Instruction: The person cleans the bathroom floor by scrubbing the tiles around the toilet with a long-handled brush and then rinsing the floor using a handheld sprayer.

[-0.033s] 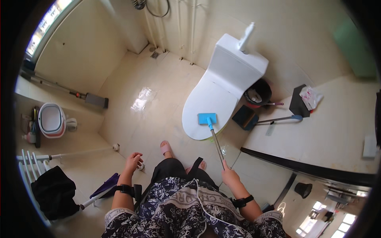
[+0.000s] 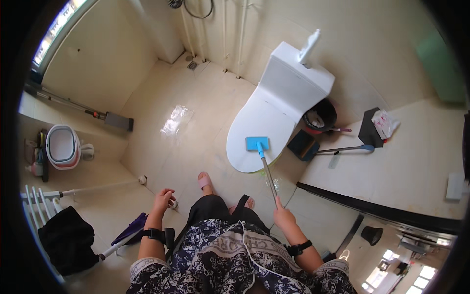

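Observation:
In my right hand (image 2: 285, 218) is the slim metal handle of a long-handled scrub brush (image 2: 267, 175), with the fingers closed round it. Its flat blue rectangular head rests on or just over the closed white lid of the toilet (image 2: 236, 131); contact cannot be made out for certain. My left hand (image 2: 164, 199) hangs empty at my left side, its fingers loosely bent and partly apart. A white bottle (image 2: 309, 47) stands on the toilet's tank.
Right of the toilet are a black bin (image 2: 320, 114), a dustpan (image 2: 303, 145) and a blue-tipped long-handled tool (image 2: 345, 149) against the wall. A flat mop (image 2: 118, 121) leans at left, near a basin (image 2: 62, 143) and a rack with black cloth (image 2: 67, 241). Wet shine marks the tiled floor (image 2: 156, 108).

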The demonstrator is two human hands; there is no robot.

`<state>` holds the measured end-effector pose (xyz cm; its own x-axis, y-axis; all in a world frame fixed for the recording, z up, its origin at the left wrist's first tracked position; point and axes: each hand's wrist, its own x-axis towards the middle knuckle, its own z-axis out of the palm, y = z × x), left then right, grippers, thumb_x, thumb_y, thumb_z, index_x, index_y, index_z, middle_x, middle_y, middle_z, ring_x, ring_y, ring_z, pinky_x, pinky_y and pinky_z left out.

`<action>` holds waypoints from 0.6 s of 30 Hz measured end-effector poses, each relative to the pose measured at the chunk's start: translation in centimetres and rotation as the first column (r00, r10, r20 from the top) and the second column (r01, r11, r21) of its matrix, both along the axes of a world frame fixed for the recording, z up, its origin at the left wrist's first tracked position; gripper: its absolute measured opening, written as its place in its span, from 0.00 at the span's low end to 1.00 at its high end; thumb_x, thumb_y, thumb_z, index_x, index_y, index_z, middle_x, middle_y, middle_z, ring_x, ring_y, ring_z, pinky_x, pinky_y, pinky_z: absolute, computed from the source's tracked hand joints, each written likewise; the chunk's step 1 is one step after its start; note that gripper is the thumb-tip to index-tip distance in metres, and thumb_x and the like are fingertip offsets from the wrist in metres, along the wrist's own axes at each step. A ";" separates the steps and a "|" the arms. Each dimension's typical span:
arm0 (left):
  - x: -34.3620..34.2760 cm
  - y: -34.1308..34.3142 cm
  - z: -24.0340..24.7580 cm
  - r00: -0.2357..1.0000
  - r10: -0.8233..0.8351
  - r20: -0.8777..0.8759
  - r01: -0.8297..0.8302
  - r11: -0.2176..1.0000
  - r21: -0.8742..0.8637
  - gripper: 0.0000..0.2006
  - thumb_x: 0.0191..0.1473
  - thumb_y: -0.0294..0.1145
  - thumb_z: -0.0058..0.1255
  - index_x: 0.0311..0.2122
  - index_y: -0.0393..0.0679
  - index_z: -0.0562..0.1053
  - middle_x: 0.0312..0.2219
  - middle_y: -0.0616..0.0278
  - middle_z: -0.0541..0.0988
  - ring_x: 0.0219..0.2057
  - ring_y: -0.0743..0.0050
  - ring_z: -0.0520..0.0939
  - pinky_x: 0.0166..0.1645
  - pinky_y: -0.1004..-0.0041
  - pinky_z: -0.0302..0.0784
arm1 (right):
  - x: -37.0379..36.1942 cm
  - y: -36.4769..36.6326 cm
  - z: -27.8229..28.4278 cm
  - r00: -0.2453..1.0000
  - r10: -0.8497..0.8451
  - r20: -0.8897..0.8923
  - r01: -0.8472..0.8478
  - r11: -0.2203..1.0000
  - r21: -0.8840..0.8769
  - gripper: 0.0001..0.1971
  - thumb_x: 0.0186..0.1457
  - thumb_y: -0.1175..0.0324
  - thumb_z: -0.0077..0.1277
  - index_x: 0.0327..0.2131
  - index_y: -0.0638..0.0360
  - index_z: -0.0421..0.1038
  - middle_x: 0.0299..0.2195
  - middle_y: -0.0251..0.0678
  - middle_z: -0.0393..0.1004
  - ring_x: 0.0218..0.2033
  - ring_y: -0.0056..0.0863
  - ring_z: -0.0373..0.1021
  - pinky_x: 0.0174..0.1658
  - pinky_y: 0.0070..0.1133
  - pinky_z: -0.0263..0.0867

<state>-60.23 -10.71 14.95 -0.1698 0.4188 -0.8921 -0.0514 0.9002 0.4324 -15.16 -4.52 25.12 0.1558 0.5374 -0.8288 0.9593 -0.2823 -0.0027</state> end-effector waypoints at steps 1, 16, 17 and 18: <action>-1.8 -0.3 -0.8 1.000 0.013 0.013 -0.012 1.000 -0.019 0.11 0.52 0.35 0.39 0.38 0.43 0.69 0.20 0.64 0.74 0.16 0.81 0.71 0.18 0.80 0.63 | -2.0 1.1 -0.9 0.997 -0.010 0.079 0.017 0.996 -0.091 0.29 0.52 0.63 0.38 0.58 0.43 0.45 0.30 0.54 0.71 0.32 0.49 0.68 0.36 0.36 0.64; -27.8 3.3 -0.1 0.950 0.303 -0.078 -0.302 0.953 0.023 0.09 0.53 0.36 0.40 0.37 0.47 0.69 0.20 0.67 0.72 0.17 0.84 0.70 0.19 0.83 0.61 | -21.9 21.0 -3.7 0.934 0.121 0.336 -0.102 0.992 -0.074 0.33 0.50 0.69 0.34 0.60 0.39 0.37 0.39 0.51 0.69 0.40 0.44 0.68 0.43 0.34 0.64; -27.9 4.3 -0.7 0.952 0.294 -0.080 -0.293 0.956 0.024 0.09 0.53 0.35 0.39 0.37 0.47 0.70 0.21 0.67 0.72 0.17 0.85 0.69 0.19 0.83 0.60 | -21.5 20.8 -4.3 0.933 0.132 0.334 -0.109 0.990 -0.087 0.33 0.51 0.68 0.34 0.60 0.40 0.36 0.38 0.51 0.70 0.40 0.43 0.68 0.42 0.33 0.64; -27.8 5.4 -1.3 0.954 0.288 -0.080 -0.288 0.958 0.008 0.09 0.53 0.35 0.39 0.37 0.47 0.70 0.21 0.67 0.72 0.17 0.85 0.69 0.19 0.83 0.60 | -21.3 20.5 -4.9 0.932 0.132 0.337 -0.103 0.989 -0.102 0.33 0.51 0.68 0.34 0.60 0.40 0.36 0.38 0.51 0.70 0.40 0.43 0.68 0.42 0.33 0.64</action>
